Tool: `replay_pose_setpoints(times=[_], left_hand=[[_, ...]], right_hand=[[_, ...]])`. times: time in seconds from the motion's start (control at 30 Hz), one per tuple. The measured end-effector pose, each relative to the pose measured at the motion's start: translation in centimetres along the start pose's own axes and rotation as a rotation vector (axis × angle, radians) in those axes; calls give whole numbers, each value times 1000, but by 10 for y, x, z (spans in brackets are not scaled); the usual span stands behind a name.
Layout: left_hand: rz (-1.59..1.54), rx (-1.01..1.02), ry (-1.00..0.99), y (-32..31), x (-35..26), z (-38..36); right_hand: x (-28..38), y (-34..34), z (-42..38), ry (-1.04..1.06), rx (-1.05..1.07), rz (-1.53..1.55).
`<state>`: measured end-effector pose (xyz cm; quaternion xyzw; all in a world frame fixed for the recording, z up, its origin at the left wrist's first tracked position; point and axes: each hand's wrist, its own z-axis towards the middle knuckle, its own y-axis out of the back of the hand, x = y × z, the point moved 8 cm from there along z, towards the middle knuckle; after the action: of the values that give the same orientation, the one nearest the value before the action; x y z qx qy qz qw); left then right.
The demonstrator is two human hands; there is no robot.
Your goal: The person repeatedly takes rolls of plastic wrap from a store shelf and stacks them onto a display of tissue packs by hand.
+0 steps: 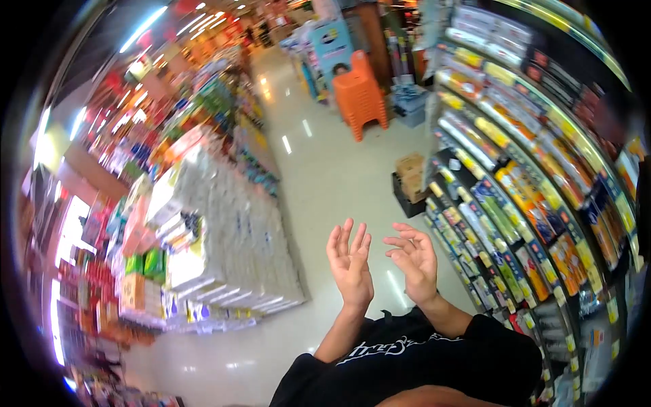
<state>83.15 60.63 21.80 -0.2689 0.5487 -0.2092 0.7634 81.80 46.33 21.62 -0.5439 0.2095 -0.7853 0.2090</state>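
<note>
Both hands are raised in front of my chest, over the pale floor of a shop aisle. My left hand [352,266] has its fingers stretched upward and apart, with nothing in it. Facing it across a small gap, my right hand [414,262] holds its fingers loosely curved and separated, also without anything in them. Neither hand touches the other or any goods. Below them is the black shirt [407,359] with white lettering that I wear.
Shelves [515,183] of packaged goods curve along the right. A tall stack of white packs [237,230] lines the left. Ahead stand orange stacked stools [359,98], a blue-grey bin [411,108] and a cardboard box [409,175] beside the shelving. Glossy floor [325,183] runs between them.
</note>
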Motion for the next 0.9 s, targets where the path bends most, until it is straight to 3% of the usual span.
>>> replay_pose_setpoints(times=[0.4, 0.6, 0.8, 0.9], left_hand=[[91, -487, -280, 185, -133, -36], [117, -652, -371, 271, -188, -27], [217, -647, -386, 345, -259, 26], [261, -615, -337, 379, -279, 61]], right_hand=[[-159, -204, -19, -404, 521, 76], [-245, -297, -26, -544, 666, 145], [-306, -393, -1, -548, 727, 172], [-343, -417, 22, -530, 652, 129]])
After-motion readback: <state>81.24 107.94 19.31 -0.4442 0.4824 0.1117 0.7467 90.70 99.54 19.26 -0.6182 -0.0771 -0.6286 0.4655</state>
